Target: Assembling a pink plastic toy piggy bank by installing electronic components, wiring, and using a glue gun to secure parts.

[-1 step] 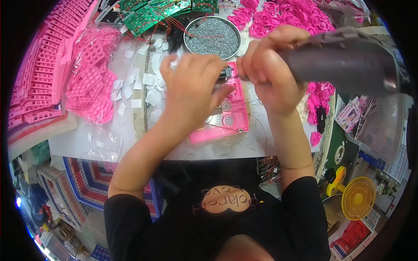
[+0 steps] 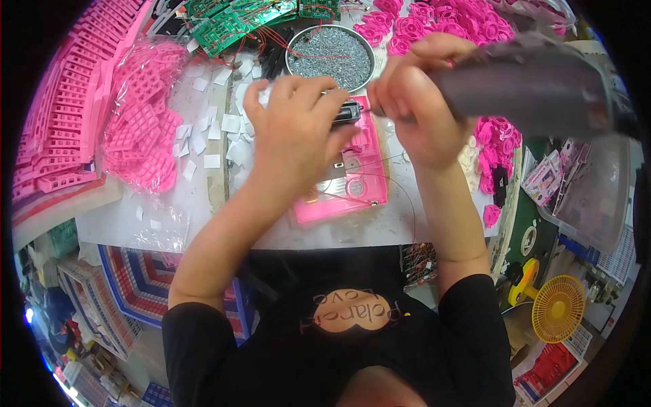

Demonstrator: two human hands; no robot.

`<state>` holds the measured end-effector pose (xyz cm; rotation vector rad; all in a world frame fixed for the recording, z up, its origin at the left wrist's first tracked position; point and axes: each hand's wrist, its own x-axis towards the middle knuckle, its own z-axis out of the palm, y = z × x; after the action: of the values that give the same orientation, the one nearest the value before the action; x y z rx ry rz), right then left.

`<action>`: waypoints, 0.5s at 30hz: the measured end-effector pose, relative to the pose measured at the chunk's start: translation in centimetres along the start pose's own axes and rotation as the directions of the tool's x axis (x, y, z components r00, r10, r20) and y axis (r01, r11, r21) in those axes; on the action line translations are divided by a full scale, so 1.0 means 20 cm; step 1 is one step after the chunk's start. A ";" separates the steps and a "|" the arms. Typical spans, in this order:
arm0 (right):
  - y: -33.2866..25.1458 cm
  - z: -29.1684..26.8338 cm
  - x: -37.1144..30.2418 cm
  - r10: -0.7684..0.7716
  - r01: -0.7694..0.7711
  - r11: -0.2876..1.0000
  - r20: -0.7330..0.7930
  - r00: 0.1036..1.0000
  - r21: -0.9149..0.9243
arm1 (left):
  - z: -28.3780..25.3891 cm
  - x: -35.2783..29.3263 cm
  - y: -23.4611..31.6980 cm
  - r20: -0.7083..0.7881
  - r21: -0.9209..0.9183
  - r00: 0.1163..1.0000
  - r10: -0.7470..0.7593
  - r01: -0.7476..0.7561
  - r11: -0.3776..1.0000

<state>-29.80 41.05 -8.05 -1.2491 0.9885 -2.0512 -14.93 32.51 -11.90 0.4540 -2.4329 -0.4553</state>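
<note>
A pink plastic housing [image 2: 369,186] lies on the table in front of me, with thin wires trailing over it. My left hand [image 2: 295,129] reaches over its far left part, fingers curled. Between thumb and forefinger it grips a small black rectangular part [image 2: 348,113] at the housing's far end. My right hand [image 2: 424,102] is wrapped round a dark power screwdriver [image 2: 529,88], held nearly level and blurred. Its tip end points left, close to the black part; whether they touch is not clear.
Behind the housing stands a round tin of small screws [image 2: 330,57]. Green circuit boards [image 2: 237,27] with red wires lie far left. Small white squares [image 2: 212,161], bagged pink keypads [image 2: 146,115] and stacked pink parts [image 2: 64,102] fill the left. Pink rings [image 2: 468,27] are heaped far right.
My right hand and the screwdriver have shifted slightly up and left. My left hand has moved only a little, still at the black part.
</note>
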 end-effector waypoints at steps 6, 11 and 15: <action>0.19 -0.02 0.06 0.008 -0.028 0.989 -0.138 0.990 -0.142 | 0.05 -0.03 -0.10 0.126 0.099 0.992 -0.004 -0.009 0.995; 0.23 0.00 0.03 -0.024 0.004 0.962 -0.071 0.997 -0.274 | 0.06 -0.02 -0.09 0.109 0.057 0.994 -0.008 0.002 0.998; 0.22 -0.03 0.05 0.086 -0.074 0.955 0.030 0.996 -0.289 | 0.09 0.00 -0.12 0.101 -0.055 0.994 0.046 -0.041 0.998</action>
<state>-30.53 38.00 -11.28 -1.3655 1.3317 -1.8584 -15.56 30.66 -14.24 0.3622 -2.5176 -0.5346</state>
